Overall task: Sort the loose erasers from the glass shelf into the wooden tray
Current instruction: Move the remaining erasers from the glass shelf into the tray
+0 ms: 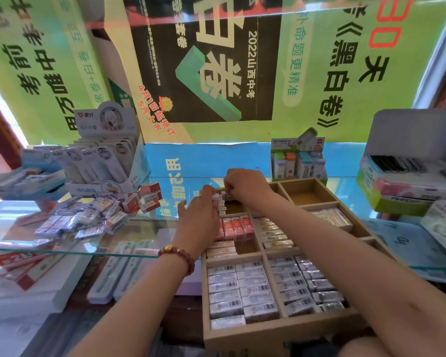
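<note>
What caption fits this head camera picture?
Left hand and right hand line up small white erasers in the wooden tray; loose wrapped erasers pile on the glass shelf.

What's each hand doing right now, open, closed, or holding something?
Left hand: fingers curled on a small white eraser.
Right hand: fingers curled, pinching a second eraser over the wooden tray.

Left hand (200,217) and right hand (242,186) pinch small erasers (220,200) over the wooden tray (268,331) beside the loose erasers (98,215)
</note>
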